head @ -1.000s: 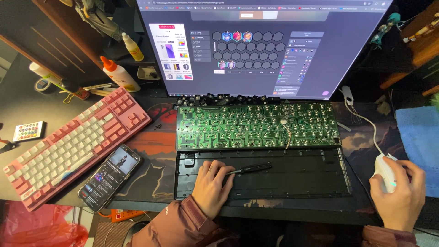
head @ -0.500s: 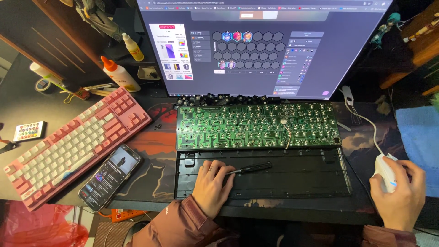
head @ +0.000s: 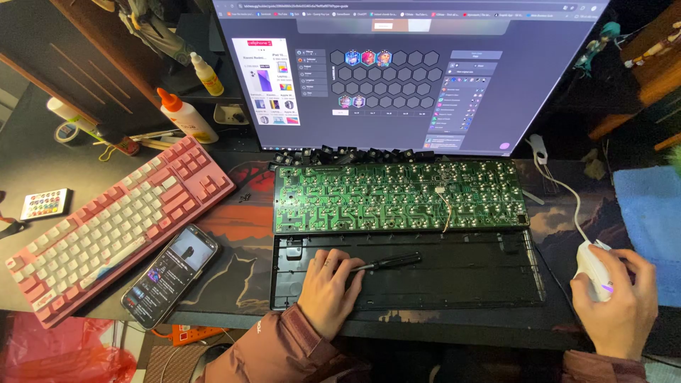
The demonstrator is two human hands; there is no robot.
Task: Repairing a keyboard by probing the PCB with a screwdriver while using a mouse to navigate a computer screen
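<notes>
My left hand (head: 328, 289) rests on the empty black keyboard case (head: 461, 273) and grips a black screwdriver (head: 391, 262) that points right across it. Just behind the case lies a green keyboard circuit board (head: 397, 195), turned solder side up. My right hand (head: 623, 301) is cupped over a white computer mouse (head: 592, 266) at the right, its white cable (head: 560, 186) running back toward the monitor (head: 408, 71). A row of loose black keycaps (head: 347, 154) lies along the monitor's foot.
A pink and white keyboard (head: 113, 227) lies angled at the left, with a lit phone (head: 170, 275) beside it. Glue bottles (head: 186, 115), a tape roll (head: 69, 132) and a small remote (head: 44, 203) sit at the back left. A blue cloth (head: 649, 223) is at the right edge.
</notes>
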